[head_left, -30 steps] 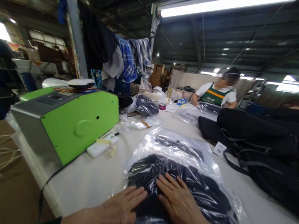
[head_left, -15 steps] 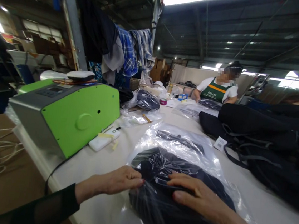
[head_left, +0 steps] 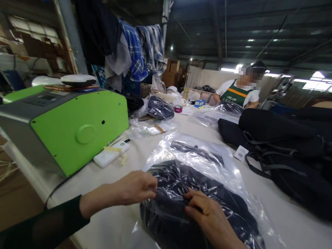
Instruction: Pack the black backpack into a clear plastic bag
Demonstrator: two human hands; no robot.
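A clear plastic bag [head_left: 200,156] lies on the table with a black fabric item [head_left: 172,225] inside, perhaps a backpack. A dark printed strip shows near the bag's far end. At the left side of the bag, my left hand [head_left: 136,187] is closed, its thumb and fingers pinching the film. My right hand [head_left: 204,211] sits over the middle of the black item, thumb and fingertips drawn together on the plastic. Wrinkles run through the film between both hands.
A green and grey machine [head_left: 84,131] stands on the left of the white table [head_left: 108,210], beside a white phone-like object [head_left: 110,154]. Black bags [head_left: 284,142] with a tag are piled at right. Across the table, a co-worker in a green apron [head_left: 236,93] handles another plastic-wrapped item.
My right hand has gone from spread flat to fingers gathered on the film. My left fingers have closed on the bag's side and risen slightly. The view has shifted a little.
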